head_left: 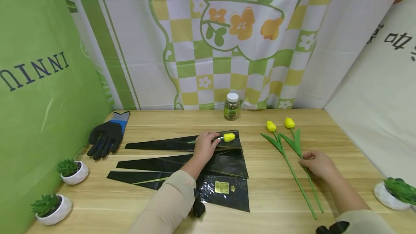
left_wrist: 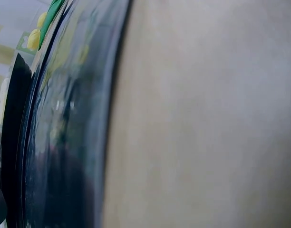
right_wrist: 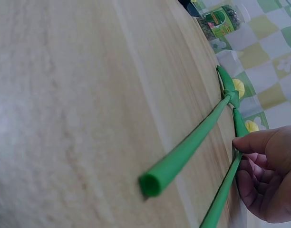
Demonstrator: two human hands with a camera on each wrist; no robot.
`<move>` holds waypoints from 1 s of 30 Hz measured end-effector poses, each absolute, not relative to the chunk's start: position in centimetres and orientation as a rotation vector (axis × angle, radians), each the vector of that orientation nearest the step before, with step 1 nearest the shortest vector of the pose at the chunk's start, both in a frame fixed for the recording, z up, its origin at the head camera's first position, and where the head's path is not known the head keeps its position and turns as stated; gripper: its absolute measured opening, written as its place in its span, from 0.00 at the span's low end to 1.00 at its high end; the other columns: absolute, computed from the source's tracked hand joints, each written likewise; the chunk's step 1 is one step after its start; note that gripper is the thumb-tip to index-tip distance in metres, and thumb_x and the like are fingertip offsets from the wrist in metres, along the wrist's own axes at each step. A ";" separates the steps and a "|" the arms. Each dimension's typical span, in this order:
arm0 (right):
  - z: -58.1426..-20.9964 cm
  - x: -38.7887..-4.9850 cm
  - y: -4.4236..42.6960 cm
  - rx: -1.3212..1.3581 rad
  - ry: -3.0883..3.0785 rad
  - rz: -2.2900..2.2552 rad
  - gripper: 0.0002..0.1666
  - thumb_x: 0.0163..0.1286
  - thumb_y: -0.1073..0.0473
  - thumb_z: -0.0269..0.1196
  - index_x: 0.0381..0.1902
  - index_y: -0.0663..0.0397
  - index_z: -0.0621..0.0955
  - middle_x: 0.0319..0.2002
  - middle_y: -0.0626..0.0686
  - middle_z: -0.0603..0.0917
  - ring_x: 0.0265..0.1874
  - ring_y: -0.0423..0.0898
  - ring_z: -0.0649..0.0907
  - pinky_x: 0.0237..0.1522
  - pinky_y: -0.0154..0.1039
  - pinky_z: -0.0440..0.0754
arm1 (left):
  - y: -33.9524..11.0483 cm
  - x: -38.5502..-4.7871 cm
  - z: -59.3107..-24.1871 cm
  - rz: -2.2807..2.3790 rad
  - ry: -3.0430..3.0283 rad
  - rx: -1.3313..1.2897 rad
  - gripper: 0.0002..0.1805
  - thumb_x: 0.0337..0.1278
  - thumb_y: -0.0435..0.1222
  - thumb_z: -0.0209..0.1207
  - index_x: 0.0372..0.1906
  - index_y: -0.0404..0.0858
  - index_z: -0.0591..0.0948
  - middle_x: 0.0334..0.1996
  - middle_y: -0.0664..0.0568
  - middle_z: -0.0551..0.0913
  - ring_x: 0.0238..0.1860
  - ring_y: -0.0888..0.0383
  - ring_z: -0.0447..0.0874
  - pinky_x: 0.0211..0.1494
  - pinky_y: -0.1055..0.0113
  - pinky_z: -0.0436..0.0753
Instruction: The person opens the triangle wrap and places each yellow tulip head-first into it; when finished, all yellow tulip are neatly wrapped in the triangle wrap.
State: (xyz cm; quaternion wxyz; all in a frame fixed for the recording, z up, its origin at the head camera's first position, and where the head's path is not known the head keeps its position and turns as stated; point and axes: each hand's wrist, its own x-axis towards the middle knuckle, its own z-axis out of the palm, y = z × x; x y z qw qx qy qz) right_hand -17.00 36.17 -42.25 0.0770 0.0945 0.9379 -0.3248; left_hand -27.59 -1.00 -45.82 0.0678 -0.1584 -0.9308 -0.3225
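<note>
In the head view, my left hand (head_left: 205,146) lies over the uppermost black sleeve (head_left: 165,143), its fingertips at the stem just below a yellow tulip head (head_left: 229,137); whether they pinch it is hard to tell. My right hand (head_left: 317,164) pinches the green stem of the right-hand tulip (head_left: 290,123) between thumb and fingers. Another tulip (head_left: 271,126) lies to its left, untouched. The right wrist view shows the right hand (right_wrist: 271,171) gripping one stem (right_wrist: 221,197), with the other stem (right_wrist: 188,151) beside it. Two more black sleeves (head_left: 227,163) lie below the first, the lowest (head_left: 238,192) with gold print.
A lidded jar (head_left: 232,107) stands at the back of the table. A black and blue glove (head_left: 108,134) lies at the back left. Potted succulents stand at the left (head_left: 75,172) and right (head_left: 391,196) edges. Curtains hang behind and on both sides.
</note>
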 end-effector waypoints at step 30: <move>-41.3 -17.1 34.7 0.422 2.326 -1.892 0.24 0.77 0.54 0.52 0.59 0.71 0.70 0.30 0.38 0.78 0.29 0.31 0.79 0.36 0.25 0.83 | -1.9 -22.9 -44.6 -1.187 -2.737 -0.806 0.18 0.69 0.42 0.56 0.58 0.39 0.81 0.57 0.47 0.78 0.62 0.47 0.74 0.63 0.51 0.76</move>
